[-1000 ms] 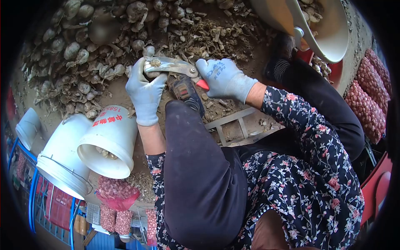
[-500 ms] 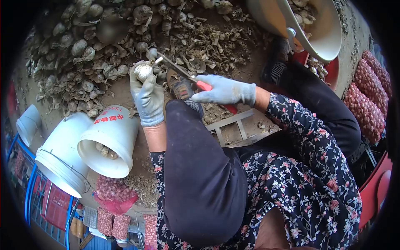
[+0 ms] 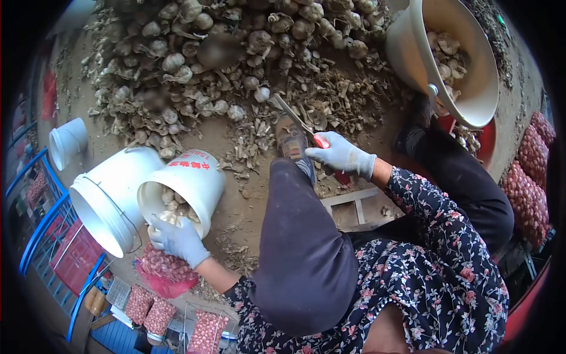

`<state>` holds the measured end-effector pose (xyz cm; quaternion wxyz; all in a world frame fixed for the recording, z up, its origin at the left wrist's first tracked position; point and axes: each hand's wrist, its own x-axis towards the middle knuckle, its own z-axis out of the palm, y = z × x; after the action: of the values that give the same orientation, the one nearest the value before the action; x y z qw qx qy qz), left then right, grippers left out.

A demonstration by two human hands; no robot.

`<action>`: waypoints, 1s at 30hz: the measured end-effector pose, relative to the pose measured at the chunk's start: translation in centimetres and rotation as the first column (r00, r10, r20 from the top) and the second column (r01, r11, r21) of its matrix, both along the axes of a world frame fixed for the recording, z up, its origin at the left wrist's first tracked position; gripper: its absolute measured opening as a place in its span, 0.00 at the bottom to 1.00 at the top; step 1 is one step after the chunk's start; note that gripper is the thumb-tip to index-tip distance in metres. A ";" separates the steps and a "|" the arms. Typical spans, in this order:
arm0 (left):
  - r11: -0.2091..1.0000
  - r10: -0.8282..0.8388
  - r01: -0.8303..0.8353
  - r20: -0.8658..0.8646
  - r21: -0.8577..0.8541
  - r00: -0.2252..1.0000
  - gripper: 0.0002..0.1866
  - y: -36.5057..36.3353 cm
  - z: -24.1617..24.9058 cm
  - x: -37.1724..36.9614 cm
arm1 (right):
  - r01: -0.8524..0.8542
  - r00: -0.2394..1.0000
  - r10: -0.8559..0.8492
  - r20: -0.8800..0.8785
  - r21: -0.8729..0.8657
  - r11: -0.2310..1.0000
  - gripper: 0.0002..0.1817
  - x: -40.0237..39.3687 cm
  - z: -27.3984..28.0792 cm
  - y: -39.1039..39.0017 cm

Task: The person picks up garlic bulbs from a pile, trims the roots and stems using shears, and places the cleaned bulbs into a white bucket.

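My left hand (image 3: 180,239), in a pale work glove, is at the mouth of a tipped white bucket (image 3: 203,177) with red lettering. Its fingers are apart, with garlic bulbs (image 3: 172,200) just beyond the fingertips inside. In my gloved right hand (image 3: 342,154) is a pair of red-handled shears (image 3: 293,115). The metal blades point up and left, over my shoe and toward the edge of the garlic heap (image 3: 194,65). A loose white bulb (image 3: 262,94) lies close to the blade tips.
Another white bucket (image 3: 109,192) lies tipped at the left, with a smaller pail (image 3: 69,141) beyond. A large cream bucket (image 3: 407,50) holding garlic leans at the upper right over a red basin (image 3: 488,141). Filled net sacks (image 3: 527,194) lie at the right. Blue metal rails (image 3: 44,218) stand left.
My left hand has gone from the shear tips, where it held a garlic bulb, down to the lettered bucket's mouth, and the bulb has left its grip. The right hand still holds the shears.
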<state>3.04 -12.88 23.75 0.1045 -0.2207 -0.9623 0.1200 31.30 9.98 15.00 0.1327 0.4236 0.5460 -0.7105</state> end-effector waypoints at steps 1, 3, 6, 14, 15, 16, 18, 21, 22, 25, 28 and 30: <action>0.990 0.006 -0.011 -0.036 -0.142 0.999 0.31 0.6 0.5 -0.2 | -0.021 1.000 0.020 0.015 0.062 0.998 0.16 -0.2 -0.3 -0.1; 0.937 -0.284 0.235 0.172 0.260 0.943 0.28 5.4 1.1 -1.9 | -0.105 0.994 0.098 0.048 0.180 0.978 0.19 -0.9 -0.2 0.2; 0.777 -0.490 0.356 0.144 0.519 0.860 0.35 19.7 -3.4 -5.5 | -0.168 0.986 0.157 0.063 0.237 0.957 0.21 -1.4 0.4 0.5; 0.815 -0.374 0.143 0.322 0.562 0.870 0.32 24.7 -9.1 -5.9 | -0.137 0.990 0.141 0.009 0.324 0.936 0.21 -2.9 1.3 3.0; 0.788 -0.430 0.299 0.135 0.538 0.893 0.31 23.6 -8.3 -4.5 | -0.140 0.989 0.145 0.008 0.317 0.938 0.21 -3.7 1.3 3.4; 0.797 -0.427 0.297 0.142 0.527 0.893 0.31 22.6 -8.1 -3.5 | -0.152 0.986 0.165 -0.007 0.353 0.923 0.22 -4.5 1.1 3.7; 0.675 -0.519 0.255 0.199 0.693 0.831 0.30 21.2 -7.8 -1.7 | -0.179 0.978 0.208 -0.034 0.381 0.907 0.24 -6.1 1.0 4.4; 0.684 -0.536 0.265 0.221 0.680 0.815 0.30 20.4 -7.2 0.9 | -0.110 0.982 0.165 -0.093 0.427 0.898 0.24 -7.8 0.6 4.1; 0.689 -0.538 0.251 0.247 0.680 0.806 0.30 20.5 -7.0 1.9 | -0.121 0.983 0.170 -0.074 0.439 0.891 0.24 -8.2 0.6 4.1; 0.731 -0.537 0.259 0.297 0.631 0.790 0.30 19.9 -6.7 3.8 | -0.156 0.980 0.192 -0.050 0.406 0.901 0.22 -8.3 1.0 4.7; 0.757 -0.526 0.253 0.333 0.602 0.782 0.27 17.7 -7.7 4.6 | -0.239 0.957 0.285 -0.059 0.399 0.885 0.18 -6.7 0.6 4.3; 0.736 -0.558 0.282 0.315 0.615 0.768 0.26 15.3 -10.3 4.4 | -0.311 0.943 0.331 -0.001 0.341 0.887 0.19 -4.3 0.0 3.4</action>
<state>7.48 2.47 13.46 -0.0552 -0.4240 -0.8719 -0.2389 27.05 13.35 15.02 0.1578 0.3224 0.7255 -0.5872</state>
